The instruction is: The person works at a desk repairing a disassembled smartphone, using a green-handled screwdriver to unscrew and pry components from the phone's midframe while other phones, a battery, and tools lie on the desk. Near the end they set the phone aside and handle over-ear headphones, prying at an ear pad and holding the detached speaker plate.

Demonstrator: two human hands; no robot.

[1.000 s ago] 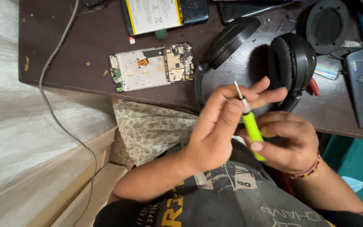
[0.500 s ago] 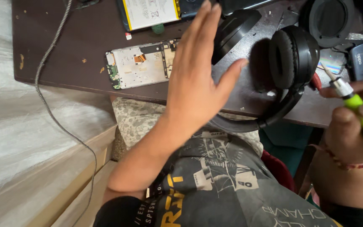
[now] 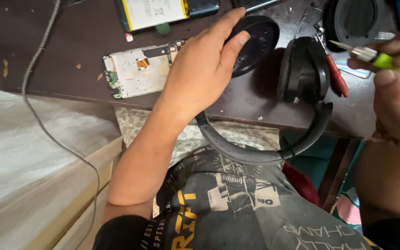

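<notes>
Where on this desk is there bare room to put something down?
The widest bare patch is the desk's left part, between the braided cable and the opened phone. A narrower strip runs along the front edge below the left hand. The right side is crowded with headphones, a red-handled tool and the right hand holding a green screwdriver.

Only one view is given, taken from a camera worn on the person's head and pointed steeply down at the lap and the near edge of the dark table (image 3: 70, 51). The scene is seen from close up, so the left hand (image 3: 202, 69) fills the middle and the right hand (image 3: 396, 88) is cut off at the right edge. No second view is given, so nothing is shared.
</notes>
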